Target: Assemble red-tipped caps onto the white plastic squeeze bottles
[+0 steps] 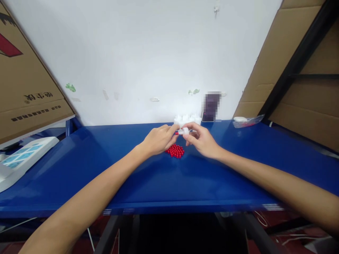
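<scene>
My left hand [159,139] is closed at the fingertips around a small red piece [177,133], at the left end of a white plastic part with a narrow clear-looking tip. That white part [185,131] is pinched between the thumb and fingers of my right hand [203,141]. Both hands meet just above the blue table. Right below them lies a pile of small red pieces [177,151], partly covered by my left hand. Several white plastic parts [186,119] stand behind my fingers, their lower portions hidden.
A phone-like dark object [211,106], blurred out, leans on the white wall. To its right lies a clear bag [247,122] with something red in it. A white device with blue panels [25,157] sits at the left of the blue table [169,183]. Cardboard [29,77] flanks both sides.
</scene>
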Available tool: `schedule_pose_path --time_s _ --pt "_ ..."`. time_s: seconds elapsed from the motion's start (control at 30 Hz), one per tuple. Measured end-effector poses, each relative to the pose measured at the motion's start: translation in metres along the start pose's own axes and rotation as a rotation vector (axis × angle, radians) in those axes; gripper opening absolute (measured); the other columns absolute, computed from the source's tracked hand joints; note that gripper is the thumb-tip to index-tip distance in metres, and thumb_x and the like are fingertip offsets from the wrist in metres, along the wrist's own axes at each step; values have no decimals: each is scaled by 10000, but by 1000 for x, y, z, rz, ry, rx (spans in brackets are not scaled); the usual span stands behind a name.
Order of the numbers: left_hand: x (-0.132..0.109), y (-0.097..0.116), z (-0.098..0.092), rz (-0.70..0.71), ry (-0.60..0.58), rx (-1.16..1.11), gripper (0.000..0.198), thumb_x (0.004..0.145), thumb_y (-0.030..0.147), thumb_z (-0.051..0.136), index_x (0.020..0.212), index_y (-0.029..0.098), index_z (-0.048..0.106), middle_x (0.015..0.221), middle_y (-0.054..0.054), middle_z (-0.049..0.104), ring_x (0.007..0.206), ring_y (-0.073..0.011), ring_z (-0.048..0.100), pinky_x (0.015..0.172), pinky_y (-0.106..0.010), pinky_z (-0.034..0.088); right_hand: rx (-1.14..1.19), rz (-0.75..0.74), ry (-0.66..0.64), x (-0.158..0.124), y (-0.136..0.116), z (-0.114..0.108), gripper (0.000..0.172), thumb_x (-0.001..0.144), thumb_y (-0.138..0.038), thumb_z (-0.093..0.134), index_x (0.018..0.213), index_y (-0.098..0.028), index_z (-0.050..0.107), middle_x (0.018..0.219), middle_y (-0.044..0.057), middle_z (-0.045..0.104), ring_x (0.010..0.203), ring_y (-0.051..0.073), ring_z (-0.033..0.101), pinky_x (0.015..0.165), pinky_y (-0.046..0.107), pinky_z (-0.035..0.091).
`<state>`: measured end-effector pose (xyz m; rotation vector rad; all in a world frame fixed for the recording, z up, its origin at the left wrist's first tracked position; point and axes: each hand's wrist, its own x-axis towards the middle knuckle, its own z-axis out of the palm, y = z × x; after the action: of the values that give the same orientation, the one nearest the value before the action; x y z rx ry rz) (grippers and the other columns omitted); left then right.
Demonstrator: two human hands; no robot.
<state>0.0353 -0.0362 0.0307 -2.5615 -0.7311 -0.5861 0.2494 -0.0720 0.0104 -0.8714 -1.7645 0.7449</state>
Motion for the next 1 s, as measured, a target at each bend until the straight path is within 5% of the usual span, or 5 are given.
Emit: schedule_pose_path --time_s 0.1,0.47,0.7,0.9,1.0 --pt "-2 -5 1 93 -24 8 308 1055 284 274 1059 154 553 924 -93 677 832 -191 637 679 -307 487 -39 -2 -1 -1 3 -1 345 879 -451 678 1108 -209 587 862 2 626 574 108 614 535 271 483" --pt "-2 -4 1 125 3 -78 278 1066 292 260 996 180 505 914 -68 630 773 -159 595 664 -291 461 -49 -29 -66 -3 3 -2 308 889 -392 660 1121 -230 541 976 10 573 571 78 576 514 253 475" --pt "0 -4 3 190 8 -139 307 1054 303 201 929 192 459 823 -65 595 732 -180 557 661 -314 460 -300 -232 -35 -4 -6 2 221 804 -180 613 1007 -232 546 892 4 599 614 111 518 566 289 467" --pt "1 -1 0 126 -29 -236 311 1032 296 222 864 197 464 784 -59 588 704 -177 539 680 -323 459 -530 -399 -97 2 0 -3 167 827 -165 546 959 -245 609 1135 68 631 740 165 570 691 365 508" --pt "0 -4 -9 33 -3 -395 354 1045 328 203 781 211 408 728 -36 553 648 -152 499 654 -307 433 -661 -389 2 7 11 -22 85 836 -182 545 885 -231 595 1145 85 638 760 186 570 716 381 491"
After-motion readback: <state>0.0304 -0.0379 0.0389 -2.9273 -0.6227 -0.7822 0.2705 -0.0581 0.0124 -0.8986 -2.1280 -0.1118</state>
